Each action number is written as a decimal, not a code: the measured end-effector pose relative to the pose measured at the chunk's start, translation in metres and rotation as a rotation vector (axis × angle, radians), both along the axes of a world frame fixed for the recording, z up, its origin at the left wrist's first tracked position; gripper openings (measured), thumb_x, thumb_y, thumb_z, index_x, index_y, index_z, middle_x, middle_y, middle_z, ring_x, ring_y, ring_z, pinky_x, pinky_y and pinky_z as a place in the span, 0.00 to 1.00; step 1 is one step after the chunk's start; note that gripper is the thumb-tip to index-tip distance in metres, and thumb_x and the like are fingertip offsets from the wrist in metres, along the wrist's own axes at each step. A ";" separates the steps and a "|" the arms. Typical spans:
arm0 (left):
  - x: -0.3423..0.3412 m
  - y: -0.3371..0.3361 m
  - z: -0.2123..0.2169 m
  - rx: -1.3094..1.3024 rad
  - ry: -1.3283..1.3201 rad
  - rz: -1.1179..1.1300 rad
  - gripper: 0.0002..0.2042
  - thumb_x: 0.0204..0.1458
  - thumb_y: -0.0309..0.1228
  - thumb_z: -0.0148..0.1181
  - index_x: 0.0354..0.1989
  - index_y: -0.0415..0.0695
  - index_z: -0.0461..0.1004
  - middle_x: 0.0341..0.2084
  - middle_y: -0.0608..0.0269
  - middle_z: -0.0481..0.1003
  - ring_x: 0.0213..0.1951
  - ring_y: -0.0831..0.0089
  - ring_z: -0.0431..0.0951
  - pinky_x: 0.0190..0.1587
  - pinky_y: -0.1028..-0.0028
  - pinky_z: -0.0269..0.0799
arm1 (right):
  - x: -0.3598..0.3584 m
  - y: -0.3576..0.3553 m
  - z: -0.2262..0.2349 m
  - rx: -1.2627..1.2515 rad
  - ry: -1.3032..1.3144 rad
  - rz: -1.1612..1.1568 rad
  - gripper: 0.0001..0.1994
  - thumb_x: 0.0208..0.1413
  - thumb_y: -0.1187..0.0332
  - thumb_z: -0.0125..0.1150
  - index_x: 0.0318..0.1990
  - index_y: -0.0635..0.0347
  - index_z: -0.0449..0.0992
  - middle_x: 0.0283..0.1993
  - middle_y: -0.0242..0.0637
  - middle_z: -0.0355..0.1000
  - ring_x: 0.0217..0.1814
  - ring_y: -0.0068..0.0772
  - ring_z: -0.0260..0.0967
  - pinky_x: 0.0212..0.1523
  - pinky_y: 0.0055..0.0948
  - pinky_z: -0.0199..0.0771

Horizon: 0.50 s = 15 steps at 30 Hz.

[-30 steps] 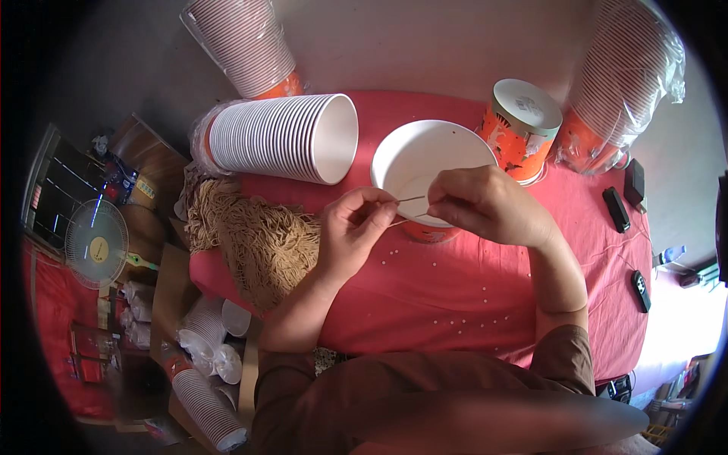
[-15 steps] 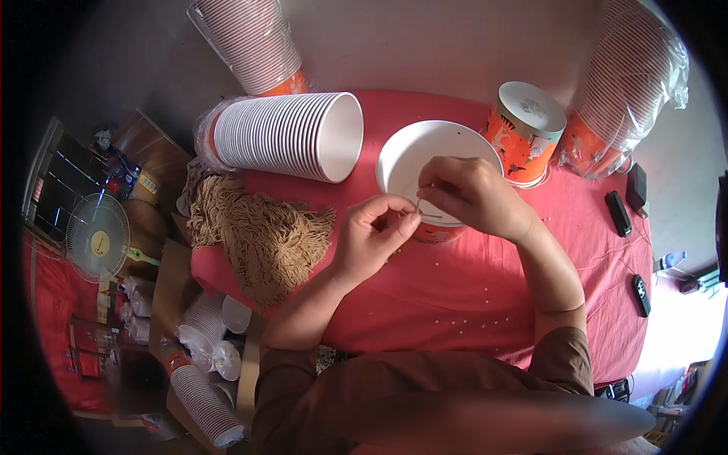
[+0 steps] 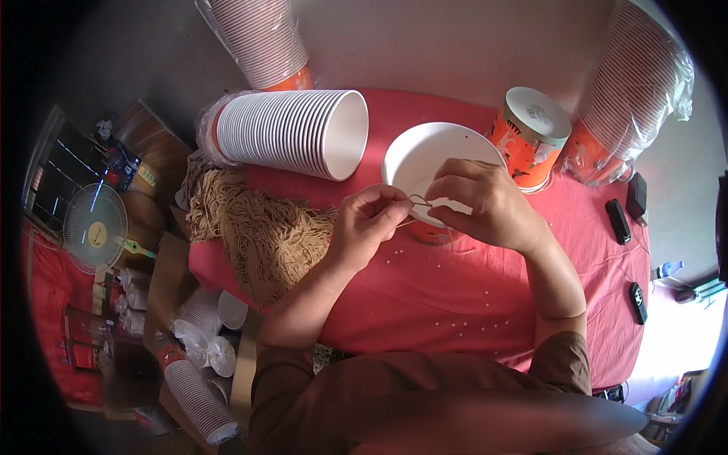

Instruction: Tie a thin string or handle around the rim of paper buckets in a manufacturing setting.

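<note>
My left hand (image 3: 373,220) is closed, thumb and forefinger pinching a thin tan cord (image 3: 421,202). The cord forms a small loop beyond the fingertips, and a loose end hangs below. My right hand (image 3: 489,206) is just right of the loop, thumb and forefinger apart with the cord's end between them. Behind both hands stands a wide white-lined paper bucket (image 3: 413,155), orange outside and open at the top; my right hand hides part of its rim. A heap of tan cords (image 3: 262,235) lies to the left of my left hand.
A stack of white paper buckets (image 3: 288,135) lies on its side on the red cloth (image 3: 425,303). An upturned orange bucket (image 3: 523,144) and a plastic-wrapped stack (image 3: 629,91) stand at the right. Small white beads (image 3: 485,322) are scattered nearby. A remote (image 3: 638,303) lies at the right edge.
The cord now shows a loop at my left fingertips. My right thumb and forefinger have spread apart, and that hand has shifted slightly right and down.
</note>
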State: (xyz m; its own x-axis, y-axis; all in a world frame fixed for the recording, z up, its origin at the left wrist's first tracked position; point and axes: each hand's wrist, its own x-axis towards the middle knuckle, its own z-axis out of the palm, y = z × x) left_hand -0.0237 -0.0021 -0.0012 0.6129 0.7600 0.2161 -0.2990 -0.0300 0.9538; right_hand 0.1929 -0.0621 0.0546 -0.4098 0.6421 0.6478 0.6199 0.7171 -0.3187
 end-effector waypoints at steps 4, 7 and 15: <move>0.001 0.000 0.000 0.018 0.017 0.015 0.04 0.59 0.24 0.57 0.40 0.38 0.76 0.21 0.75 0.68 0.18 0.90 0.55 0.19 0.84 0.48 | 0.000 0.001 0.000 0.005 0.011 0.022 0.09 0.44 0.79 0.68 0.34 0.59 0.77 0.34 0.37 0.73 0.35 0.42 0.74 0.34 0.38 0.73; -0.001 0.000 0.001 0.106 0.045 0.012 0.05 0.59 0.25 0.58 0.40 0.38 0.76 0.22 0.74 0.70 0.20 0.90 0.60 0.21 0.85 0.53 | 0.002 0.000 0.004 0.006 0.023 0.012 0.08 0.45 0.80 0.66 0.33 0.60 0.75 0.33 0.38 0.73 0.34 0.41 0.74 0.34 0.36 0.73; -0.004 -0.004 0.006 0.188 0.125 -0.004 0.05 0.58 0.26 0.60 0.39 0.37 0.76 0.21 0.70 0.72 0.24 0.88 0.68 0.26 0.85 0.62 | 0.012 -0.007 0.011 -0.121 0.172 0.042 0.06 0.48 0.82 0.64 0.33 0.64 0.75 0.34 0.39 0.73 0.36 0.38 0.74 0.36 0.32 0.74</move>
